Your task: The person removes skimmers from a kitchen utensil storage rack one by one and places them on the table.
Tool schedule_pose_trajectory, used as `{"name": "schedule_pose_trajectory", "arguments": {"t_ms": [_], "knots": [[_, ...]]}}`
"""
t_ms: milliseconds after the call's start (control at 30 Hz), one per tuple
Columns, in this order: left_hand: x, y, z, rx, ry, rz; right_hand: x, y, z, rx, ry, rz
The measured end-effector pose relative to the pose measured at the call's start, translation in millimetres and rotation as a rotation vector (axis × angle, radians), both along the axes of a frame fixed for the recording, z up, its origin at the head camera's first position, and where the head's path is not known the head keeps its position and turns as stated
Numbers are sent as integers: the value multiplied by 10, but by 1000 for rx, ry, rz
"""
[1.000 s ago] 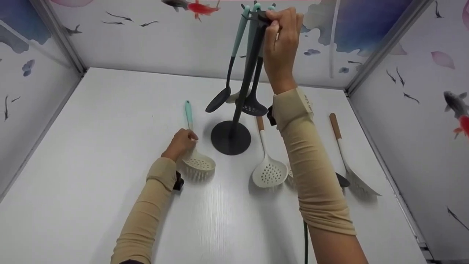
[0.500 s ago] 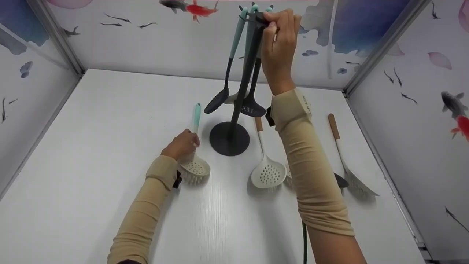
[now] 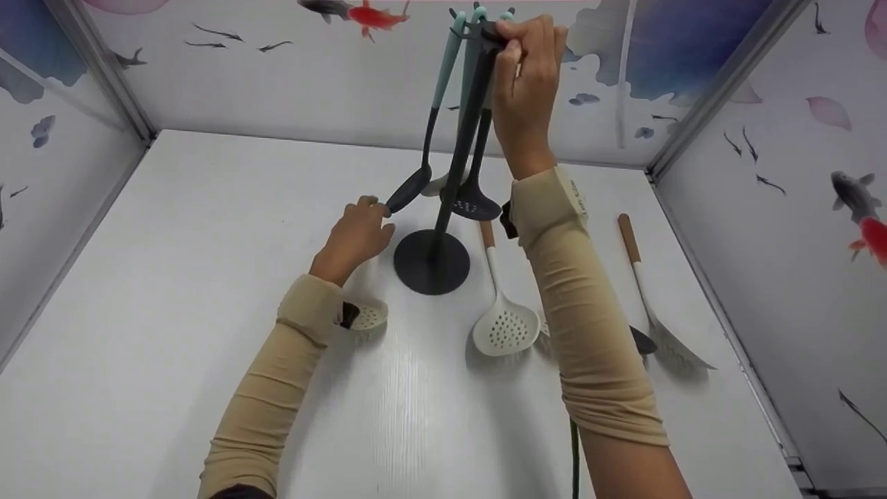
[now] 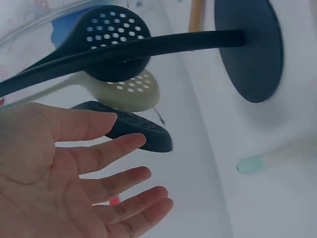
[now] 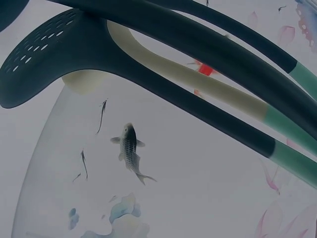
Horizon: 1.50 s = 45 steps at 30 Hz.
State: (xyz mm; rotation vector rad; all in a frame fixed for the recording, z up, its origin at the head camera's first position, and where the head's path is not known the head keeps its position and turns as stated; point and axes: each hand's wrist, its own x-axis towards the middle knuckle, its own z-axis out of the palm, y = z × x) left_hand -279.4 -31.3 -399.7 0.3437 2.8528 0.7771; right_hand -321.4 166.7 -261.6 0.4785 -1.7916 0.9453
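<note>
A black utensil stand (image 3: 432,262) rises from its round base at the middle of the white table. Several dark and cream spoons with teal handles (image 5: 282,144) hang from its top. My right hand (image 3: 520,48) grips the top of the stand, fingers curled round the hook ring. My left hand (image 3: 371,211) hovers open, palm up in the left wrist view (image 4: 133,163), its fingertips just short of the hanging dark slotted spoon (image 4: 133,131). A teal-handled cream skimmer (image 3: 367,315) lies on the table, mostly hidden under my left forearm.
A white skimmer with a wooden handle (image 3: 506,326) lies right of the stand's base. A white slotted turner (image 3: 658,326) lies further right, and a dark utensil (image 3: 648,341) peeks from behind my right forearm. Patterned walls close in the table (image 3: 173,277) on three sides.
My left hand has let go of the teal-handled skimmer, left it on the table, and risen toward the hanging dark spoon. My right hand stays on the stand's top.
</note>
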Motion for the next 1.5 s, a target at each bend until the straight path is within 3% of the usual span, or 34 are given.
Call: {"name": "schedule_pose_trajectory", "arguments": {"t_ms": [167,300,467,600,733,833,1167,1500], "knots": [[73,96,293,144,132,7,0,-7,6,-6,1,1],[74,188,526,303,212,-38,-2,-14,9,-2,-2,0],[-35,291,792,484,291,-116,1,-11,4,8,1,0],[-191,348,930,615,323,-188,1,-2,-9,13,-1,-3],[-297,409,1002,729,314,-247,10,6,-7,15,-7,-6],[-318,443,1027,792,303,-246,19,1,-3,17,-10,-2],[-281,446,1040,871,364,-94,37,-40,7,11,-13,22],[-235,439,1121,945,279,-51,42,-16,15,8,-7,26]]}}
